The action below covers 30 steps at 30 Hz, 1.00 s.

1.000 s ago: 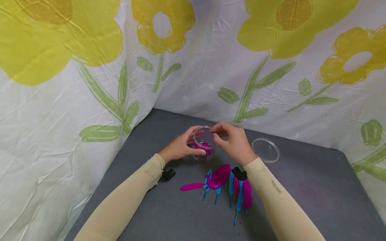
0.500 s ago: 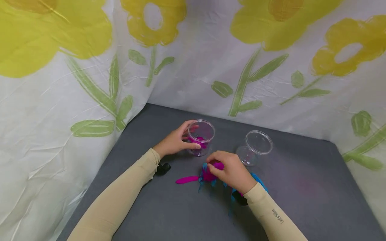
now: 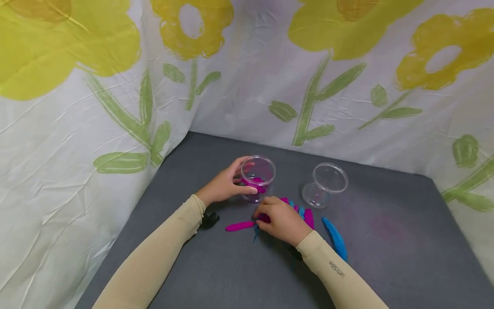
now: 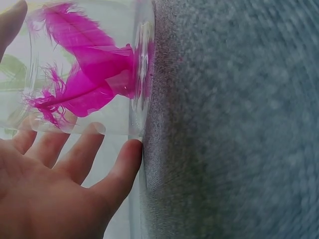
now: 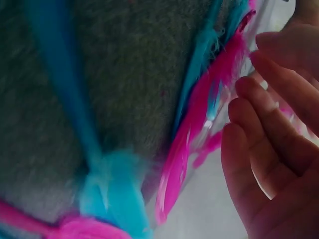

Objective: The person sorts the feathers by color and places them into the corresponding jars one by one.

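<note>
The left-hand grip (image 3: 227,184) curls around a clear plastic jar (image 3: 266,183) standing on the bench (image 3: 390,262), while the right-hand grip (image 3: 283,219) bends over loose magenta and turquoise feathers (image 5: 189,134) just in front, whether pinching one I cannot tell. Only the left wrist view resolves the frayed, wispy barbs of the magenta feathers inside (image 4: 89,69). Rightward, past a second clear jar (image 3: 325,193), the bench runs on, its back edge meeting a flowered curtain (image 3: 243,111).
</note>
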Tool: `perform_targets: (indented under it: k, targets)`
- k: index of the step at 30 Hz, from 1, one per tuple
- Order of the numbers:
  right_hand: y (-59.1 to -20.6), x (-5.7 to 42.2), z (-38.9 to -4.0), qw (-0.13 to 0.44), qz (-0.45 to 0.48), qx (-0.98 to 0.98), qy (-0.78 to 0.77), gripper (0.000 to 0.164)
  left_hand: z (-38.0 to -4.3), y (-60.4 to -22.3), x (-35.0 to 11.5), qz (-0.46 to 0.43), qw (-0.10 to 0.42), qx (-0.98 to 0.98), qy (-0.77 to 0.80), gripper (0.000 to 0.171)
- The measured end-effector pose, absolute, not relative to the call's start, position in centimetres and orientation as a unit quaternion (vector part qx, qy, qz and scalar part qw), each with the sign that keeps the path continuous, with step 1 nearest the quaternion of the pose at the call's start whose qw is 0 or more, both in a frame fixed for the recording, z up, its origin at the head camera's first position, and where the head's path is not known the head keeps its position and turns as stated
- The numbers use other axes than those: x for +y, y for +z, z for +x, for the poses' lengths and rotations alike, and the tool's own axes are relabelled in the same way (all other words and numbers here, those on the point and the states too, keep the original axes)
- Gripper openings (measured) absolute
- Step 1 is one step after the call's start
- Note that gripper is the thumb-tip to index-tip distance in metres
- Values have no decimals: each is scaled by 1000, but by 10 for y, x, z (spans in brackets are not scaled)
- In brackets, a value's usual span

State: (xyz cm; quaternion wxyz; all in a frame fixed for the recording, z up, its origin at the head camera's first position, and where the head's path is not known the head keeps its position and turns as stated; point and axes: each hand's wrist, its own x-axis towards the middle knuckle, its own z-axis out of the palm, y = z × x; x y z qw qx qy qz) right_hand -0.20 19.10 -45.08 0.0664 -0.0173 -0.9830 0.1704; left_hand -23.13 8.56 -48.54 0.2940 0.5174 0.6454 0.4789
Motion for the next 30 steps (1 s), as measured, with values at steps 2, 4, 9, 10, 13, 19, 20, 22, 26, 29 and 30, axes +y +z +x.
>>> perform_targets:
  k: [2, 4, 9, 10, 13, 19, 20, 22, 26, 29, 30]
  targets:
    - [-451, 190, -4, 63, -17, -984, 165, 12, -232, -485, 86, 518, 295, 644, 479, 94]
    - [-451, 189, -4, 60, -17, -985, 160, 13, -232, -485, 85, 517, 297, 644, 479, 94]
    - [-455, 189, -2, 61, -17, -987, 150, 11, -230, -484, 85, 518, 304, 638, 481, 94]
    - [-456, 188, -1, 64, -17, -987, 149, 10, -230, -484, 86, 520, 303, 638, 481, 95]
    - [-458, 186, -2, 72, -10, -987, 147, 7, -229, -484, 84, 522, 300, 634, 485, 95]
    - [-459, 184, -3, 78, -1, -986, 145, 6, -230, -486, 81, 520, 299, 636, 485, 94]
    - [-458, 184, -3, 81, -2, -986, 145, 6, -231, -486, 81, 522, 299, 636, 483, 94]
    - [-455, 185, -2, 90, -5, -985, 145, 8, -232, -486, 83, 524, 298, 636, 482, 94]
    - [-447, 188, -1, 104, -11, -985, 137, 9, -232, -485, 85, 525, 297, 633, 485, 93]
    - [-440, 189, 1, 115, -14, -984, 134, 9, -232, -486, 85, 523, 298, 635, 484, 94]
    - [-438, 189, 1, 119, -15, -983, 136, 8, -233, -486, 85, 523, 298, 635, 483, 95]
